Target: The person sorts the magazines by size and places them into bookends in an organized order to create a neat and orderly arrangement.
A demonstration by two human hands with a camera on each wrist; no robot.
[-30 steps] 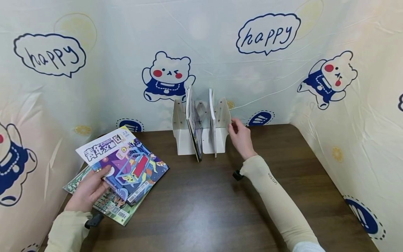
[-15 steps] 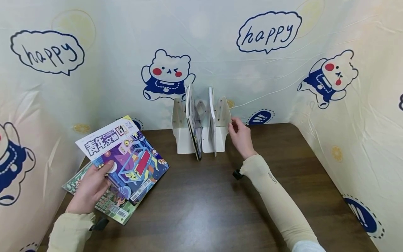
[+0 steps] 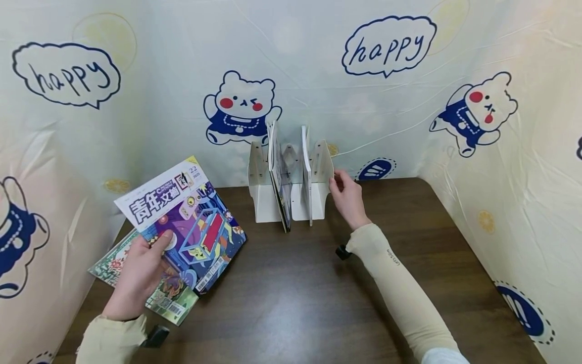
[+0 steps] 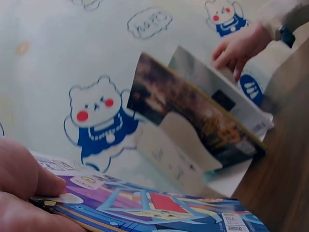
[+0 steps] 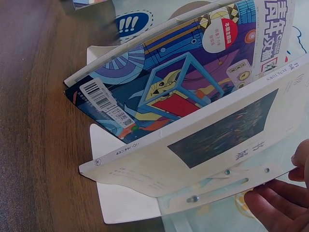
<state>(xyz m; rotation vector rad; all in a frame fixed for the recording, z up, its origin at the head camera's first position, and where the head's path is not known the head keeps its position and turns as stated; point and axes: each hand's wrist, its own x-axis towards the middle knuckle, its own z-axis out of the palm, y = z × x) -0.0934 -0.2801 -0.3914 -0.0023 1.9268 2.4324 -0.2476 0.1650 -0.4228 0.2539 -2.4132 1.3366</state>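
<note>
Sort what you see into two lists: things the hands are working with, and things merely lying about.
In use:
left hand gripping purple magazine
right hand on white rack
two magazines standing in the rack

Lying about:
green magazine
table
bear-print backdrop

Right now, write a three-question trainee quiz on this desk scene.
1. True or false: the left hand holds the purple magazine by its edge.
2. What does the right hand touch? A) the white file rack B) the green magazine C) the curtain
3. How many magazines stand in the rack?

Key:
1. True; the thumb lies on its cover.
2. A; the fingers are at the rack's rightmost divider.
3. Two: a colourful one to the left, a white-covered one to the right.
</note>
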